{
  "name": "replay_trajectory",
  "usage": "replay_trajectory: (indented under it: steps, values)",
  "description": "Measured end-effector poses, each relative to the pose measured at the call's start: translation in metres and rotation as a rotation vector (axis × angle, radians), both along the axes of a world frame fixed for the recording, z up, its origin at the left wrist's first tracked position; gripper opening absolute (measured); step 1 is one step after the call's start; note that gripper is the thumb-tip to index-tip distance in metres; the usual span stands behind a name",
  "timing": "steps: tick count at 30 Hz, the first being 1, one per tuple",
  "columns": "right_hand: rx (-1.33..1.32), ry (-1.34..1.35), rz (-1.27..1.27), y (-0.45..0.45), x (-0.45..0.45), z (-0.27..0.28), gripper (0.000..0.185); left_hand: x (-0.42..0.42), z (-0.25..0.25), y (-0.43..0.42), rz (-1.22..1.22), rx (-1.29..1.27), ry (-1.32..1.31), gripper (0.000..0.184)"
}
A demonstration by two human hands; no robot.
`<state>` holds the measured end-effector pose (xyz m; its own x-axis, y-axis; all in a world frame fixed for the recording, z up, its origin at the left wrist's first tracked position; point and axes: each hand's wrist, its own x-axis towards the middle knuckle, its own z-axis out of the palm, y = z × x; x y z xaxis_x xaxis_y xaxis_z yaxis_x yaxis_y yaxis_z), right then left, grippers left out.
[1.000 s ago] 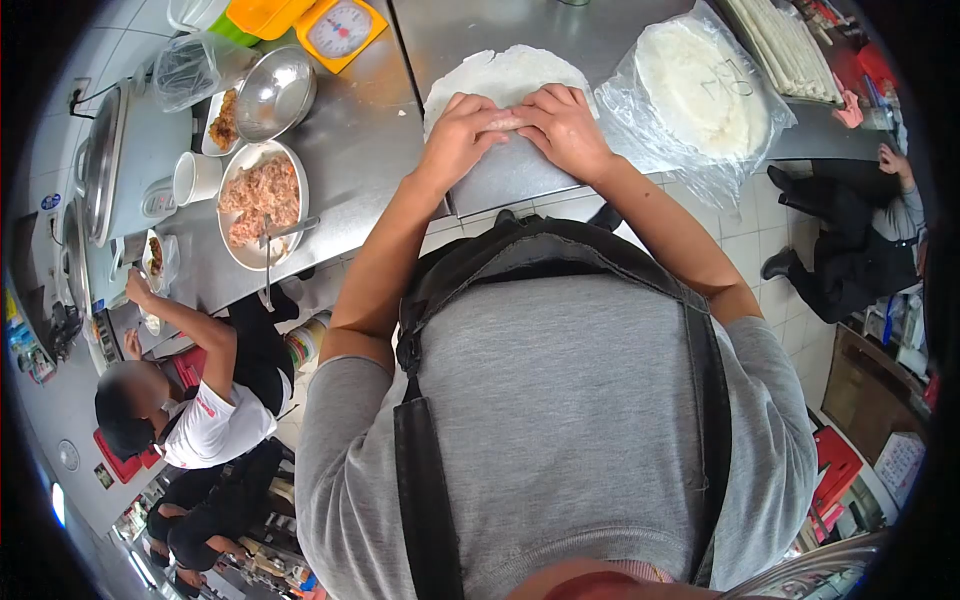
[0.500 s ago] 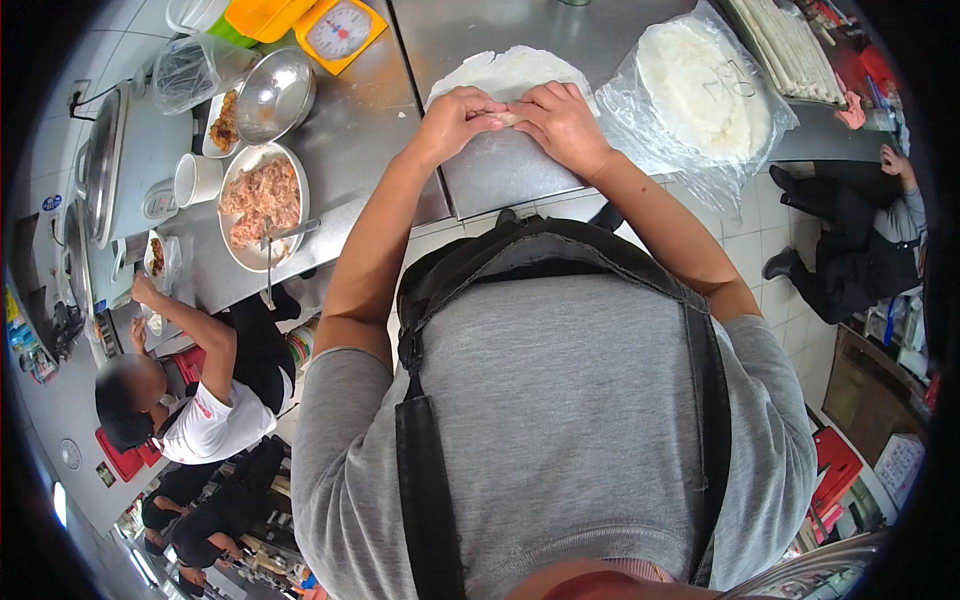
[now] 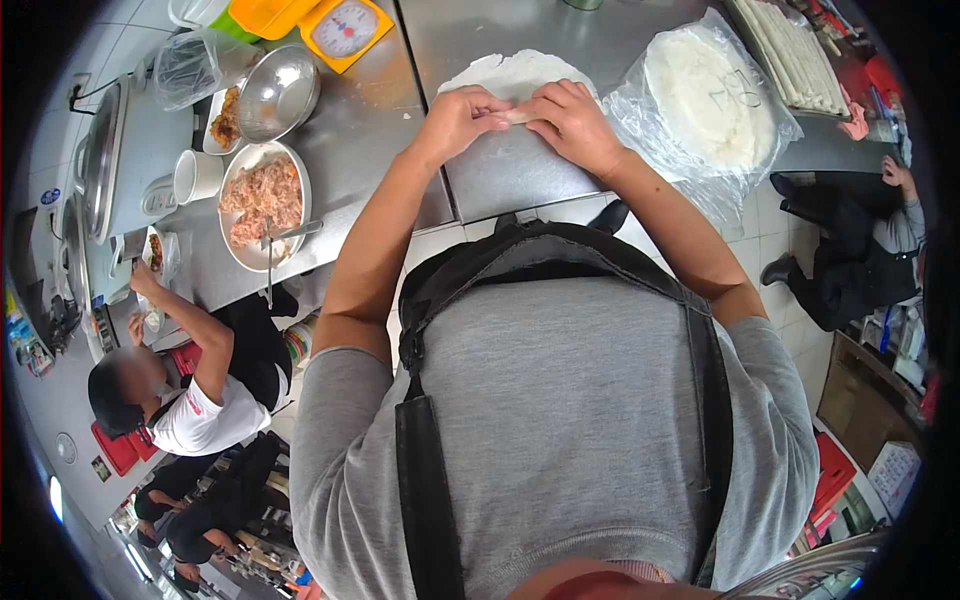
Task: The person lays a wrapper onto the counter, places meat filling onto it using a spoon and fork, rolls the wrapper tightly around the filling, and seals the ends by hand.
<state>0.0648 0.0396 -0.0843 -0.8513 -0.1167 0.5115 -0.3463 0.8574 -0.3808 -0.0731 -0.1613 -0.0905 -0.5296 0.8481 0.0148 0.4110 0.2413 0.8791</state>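
A thin white round wrapper sheet lies on the steel table, its near edge folded into a small roll between my hands. My left hand pinches the left end of that roll with thumb and fingers. On the other end, the fingers of my right hand are closed, pressing the fold. Whatever is inside the roll is hidden. To the right, a stack of white round sheets sits in a clear plastic bag. Left of my arms is a white oval bowl of pinkish minced filling with a metal utensil in it.
A metal bowl, a white cup and a yellow scale stand on the left table. Long pale rolls are stacked at the far right. A co-worker in a white shirt works at left; another person is at right.
Both hands keep hold of the wrapper's rolled edge, which shows a little more between them now. My right hand has shifted slightly to the right. The whole view has moved slightly.
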Motion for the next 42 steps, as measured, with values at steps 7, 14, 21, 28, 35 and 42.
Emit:
replay_trajectory:
  steps: [7, 14, 21, 28, 35, 42]
  values:
    - [0.050, -0.027, -0.006, 0.007, -0.006, -0.006, 0.019, 0.000, 0.007, 0.005, -0.017, 0.106, 0.456, 0.028]
    - [0.097, -0.060, -0.057, 0.007, -0.011, -0.002, 0.022, -0.002, 0.001, 0.007, -0.044, 0.090, 0.437, 0.030]
    - [0.151, 0.036, -0.058, 0.004, -0.008, -0.006, 0.025, -0.025, -0.001, 0.011, 0.006, -0.040, -0.152, 0.024]
    - [0.209, 0.028, -0.065, 0.009, -0.018, -0.012, 0.024, -0.010, 0.006, 0.003, 0.021, 0.106, 0.477, 0.026]
    - [0.106, -0.015, -0.054, 0.008, -0.019, 0.000, 0.022, -0.018, 0.011, 0.006, 0.047, -0.064, 0.184, 0.026]
    - [0.073, 0.004, -0.068, 0.011, -0.030, -0.015, 0.019, -0.032, 0.009, 0.004, 0.052, -0.117, 0.237, 0.020]
